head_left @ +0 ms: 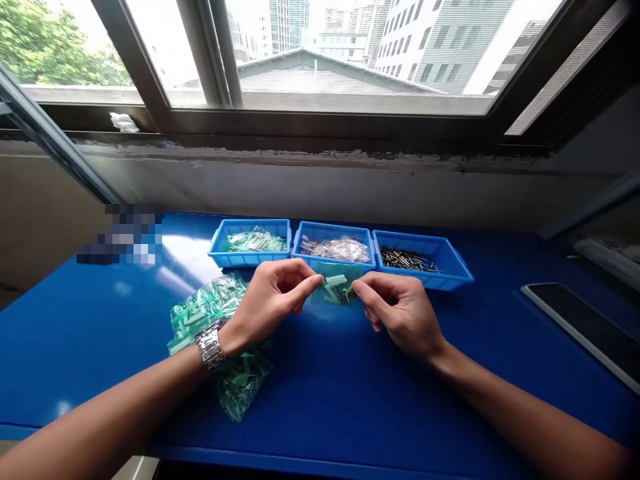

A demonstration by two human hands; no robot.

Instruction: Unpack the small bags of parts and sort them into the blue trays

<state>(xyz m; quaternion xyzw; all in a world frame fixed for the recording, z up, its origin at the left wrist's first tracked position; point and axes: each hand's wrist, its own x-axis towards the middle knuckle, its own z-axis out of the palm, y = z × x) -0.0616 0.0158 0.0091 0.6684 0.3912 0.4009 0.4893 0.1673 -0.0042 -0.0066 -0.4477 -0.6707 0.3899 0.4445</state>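
Between my two hands, above the blue table, is a small green-tinted plastic bag [336, 285] with pale strips and some dark slim pieces in it. My left hand [277, 293], with a metal watch on its wrist, pinches the bag's left edge between thumb and finger. On the other side, my right hand [400, 310] is closed at the bag's right edge, thumb against fingers. Beneath and beside my left wrist lies a pile of similar filled green bags [207, 307].
Along the back stand three blue bins: the left bin [250, 259] holds green bags, the middle bin [334, 262] clear packets, the right bin [453, 270] dark screw-like pieces. A phone-like dark slab [585, 327] lies at right. A window sits behind the table [350, 413].
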